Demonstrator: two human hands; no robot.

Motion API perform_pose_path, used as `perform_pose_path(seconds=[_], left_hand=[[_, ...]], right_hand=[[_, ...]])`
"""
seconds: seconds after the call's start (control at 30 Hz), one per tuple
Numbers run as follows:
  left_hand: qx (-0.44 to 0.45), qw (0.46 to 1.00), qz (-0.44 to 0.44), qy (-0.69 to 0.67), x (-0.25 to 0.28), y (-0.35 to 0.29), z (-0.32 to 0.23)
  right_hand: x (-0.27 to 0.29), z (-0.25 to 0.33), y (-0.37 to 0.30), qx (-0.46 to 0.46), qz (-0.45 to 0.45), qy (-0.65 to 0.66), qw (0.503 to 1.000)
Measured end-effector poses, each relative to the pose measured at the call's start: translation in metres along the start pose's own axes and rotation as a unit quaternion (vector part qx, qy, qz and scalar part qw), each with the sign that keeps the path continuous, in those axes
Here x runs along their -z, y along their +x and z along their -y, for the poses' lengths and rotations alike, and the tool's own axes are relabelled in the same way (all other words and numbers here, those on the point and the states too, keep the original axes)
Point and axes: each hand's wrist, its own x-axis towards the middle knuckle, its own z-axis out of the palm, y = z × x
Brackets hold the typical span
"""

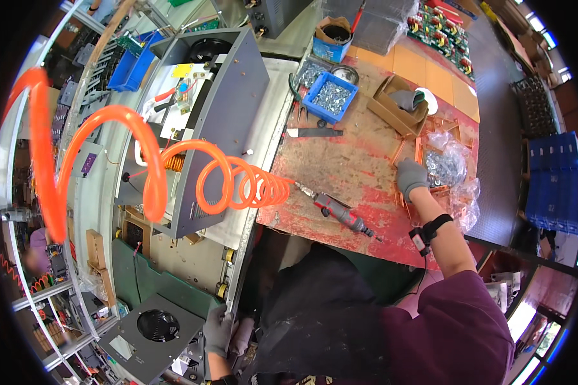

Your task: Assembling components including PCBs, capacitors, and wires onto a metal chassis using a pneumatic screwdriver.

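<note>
My right hand [412, 178], in a grey glove, reaches to the right side of the red worktable. Its fingers are curled in among copper strips [420, 151], and what they hold is hidden. Right beside it lies a clear plastic bag [444, 168] with small metal hardware. Low at the left, my left hand [218, 332], also gloved in grey, is by the edge of the metal rail [236, 292]; its fingertips are hidden. A pneumatic screwdriver [340, 213] lies on the table between the hands, joined to an orange coiled hose [215, 183].
A blue bin of screws [331, 97] and an open cardboard box [392, 109] stand farther back. At the left is a grey metal cabinet [228, 122] with exposed parts. A dark panel with a round fan grille [151, 340] lies near my left hand. The coiled hose crosses the left side.
</note>
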Motion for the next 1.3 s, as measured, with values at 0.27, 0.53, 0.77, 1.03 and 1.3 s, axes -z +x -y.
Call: perform_pose_path(seconds=[0.27, 0.53, 0.77, 1.03, 1.3], left_hand=[[-0.247, 0.967, -0.033, 0.052, 0.015, 0.044, -0.124], [-0.367, 0.927, 0.022, 0.076, 0.008, 0.026, -0.165], [-0.117, 0.985, -0.127, -0.016, -0.003, -0.04, -0.014], [0.239, 0.874, -0.293, -0.304, -0.053, -0.162, 0.206], [0.336, 0.605, -0.541, -0.477, -0.009, -0.22, 0.457]], right_hand=[[0.057, -0.023, -0.051, -0.001, -0.121, 0.292, 0.949], [0.112, 0.185, -0.179, 0.479, 0.306, 0.436, 0.698], [0.091, 0.336, -0.21, 0.509, 0.504, 0.279, 0.64], [-0.021, 0.521, -0.166, 0.491, 0.01, 0.098, 0.865], [-0.045, 0.605, -0.19, 0.269, 0.033, 0.151, 0.951]])
